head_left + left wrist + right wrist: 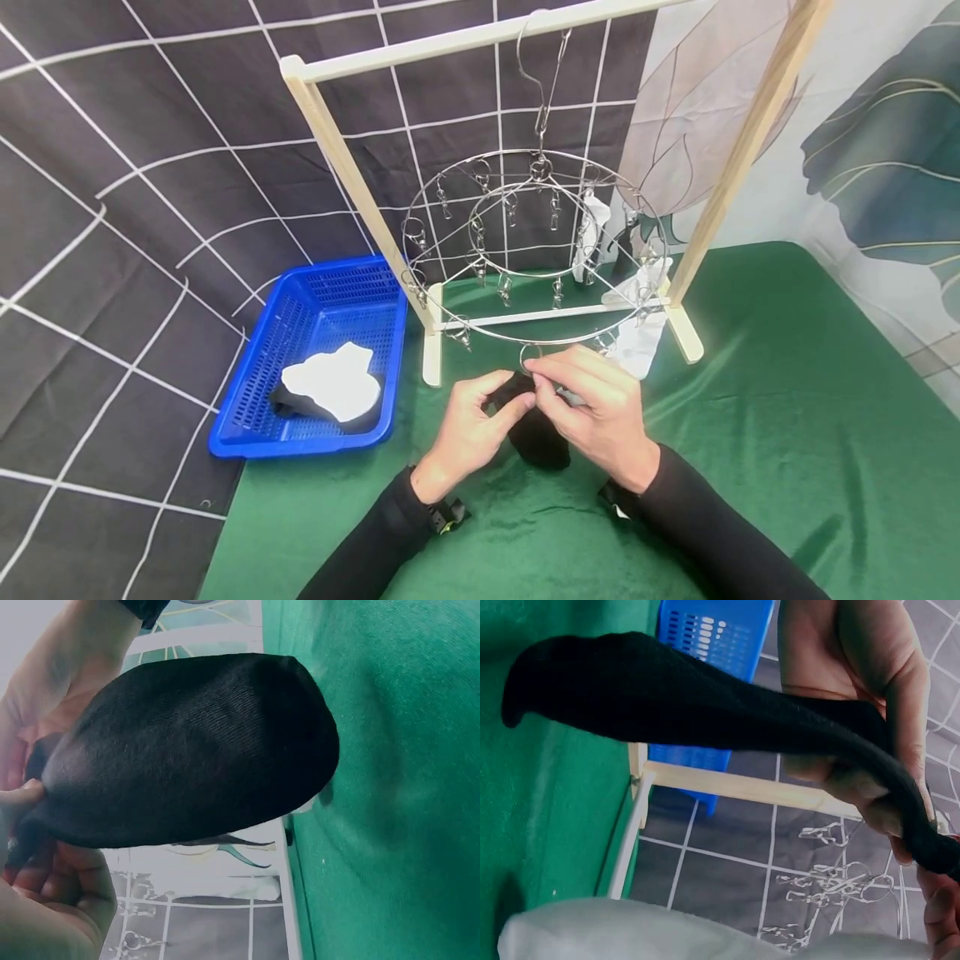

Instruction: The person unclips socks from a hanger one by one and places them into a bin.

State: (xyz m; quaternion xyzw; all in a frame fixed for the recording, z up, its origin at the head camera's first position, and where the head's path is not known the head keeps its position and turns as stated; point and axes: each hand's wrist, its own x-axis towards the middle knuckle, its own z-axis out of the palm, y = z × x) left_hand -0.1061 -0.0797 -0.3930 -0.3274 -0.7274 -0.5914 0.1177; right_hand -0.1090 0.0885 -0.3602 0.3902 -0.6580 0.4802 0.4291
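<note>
A dark sock [538,437] hangs toe-down between both hands, under the front rim of a round metal sock hanger [480,333]. My left hand [474,423] pinches its upper edge between thumb and fingers. My right hand [600,408] pinches a wire clip [529,357] at that rim, its thumb right by the top of the sock; the clip's jaws are hidden by the fingers. In the left wrist view the sock [202,750] fills the middle. Seen from the right wrist, the sock [705,705] runs sideways from the left hand [855,667].
Several clips hang around the hanger, which hooks on a wooden frame [341,158]. White socks [637,342] hang on its right side, with a dark one [624,254] behind. A blue basket [300,446] at the left holds white [337,383] and dark socks [288,402]. Green cloth [787,417] covers the table.
</note>
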